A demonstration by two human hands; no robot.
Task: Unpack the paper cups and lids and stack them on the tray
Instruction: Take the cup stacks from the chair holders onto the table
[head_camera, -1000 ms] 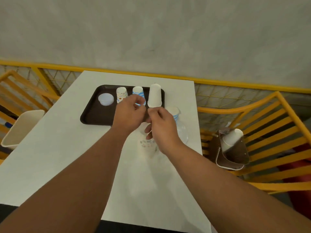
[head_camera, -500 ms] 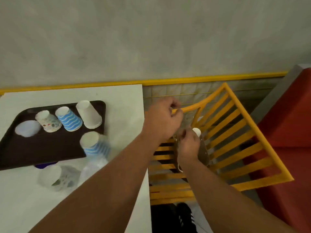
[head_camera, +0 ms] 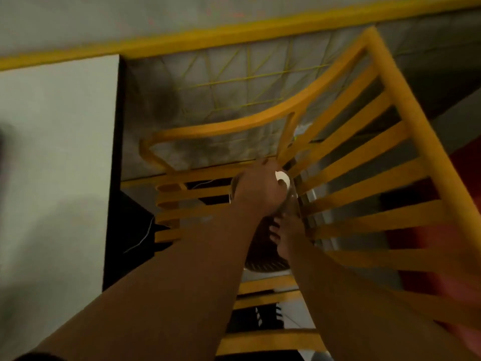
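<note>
Both my hands are over the seat of a yellow slatted chair (head_camera: 364, 157), to the right of the table. My left hand (head_camera: 256, 190) curls over the top of a clear plastic package (head_camera: 291, 201) that stands on the seat. A white cup rim (head_camera: 283, 178) shows just past its knuckles. My right hand (head_camera: 285, 237) grips the same package lower down, its fingers against the side. The dark brown ribbed contents (head_camera: 263, 256) show below my hands. The tray and the unpacked cups are out of view. The picture is blurred by motion.
The white table (head_camera: 52, 157) fills the left side, its right edge next to the chair. A yellow rail (head_camera: 208, 35) runs along the grey wall behind. Something red (head_camera: 463, 162) stands at the far right. Dark shoes (head_camera: 268, 313) show under the chair slats.
The view has swung right, away from the tray and cups. Both hands left the table and reached the package on the chair, and my left hand has closed over its top.
</note>
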